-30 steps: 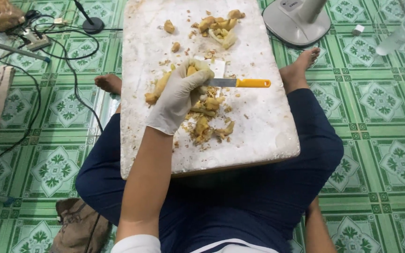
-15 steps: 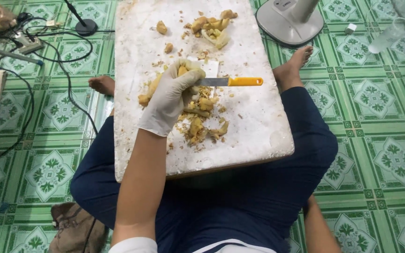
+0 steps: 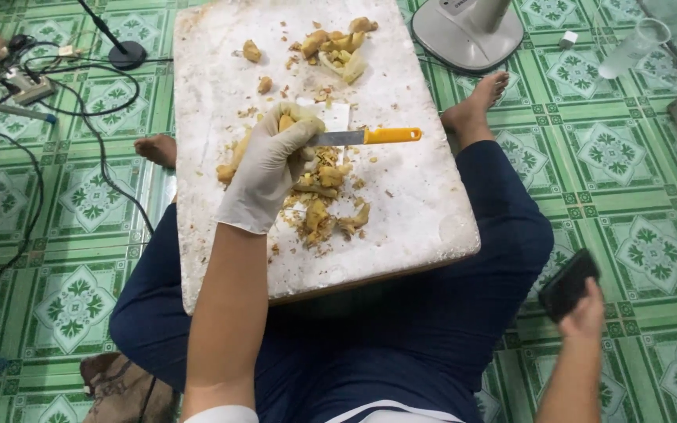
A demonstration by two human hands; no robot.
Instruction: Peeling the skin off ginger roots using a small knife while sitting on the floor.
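One gloved left hand (image 3: 268, 168), frame centre, fingers curled around a yellowish root piece (image 3: 233, 160) on the white board (image 3: 425, 211). One knife (image 3: 366, 137), orange handle, lies just beside those fingers among peelings (image 3: 323, 207). Right hand (image 3: 585, 309), lower right, fingers closed on a dark flat object (image 3: 566, 283) above green patterned floor tiles (image 3: 628, 196).

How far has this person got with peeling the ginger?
Partway, it seems. Peelings and scraps litter the white board, and a pile of pieces sits at its far end. The gloved left hand grips one root; the knife lies idle. The right hand holds a dark object.
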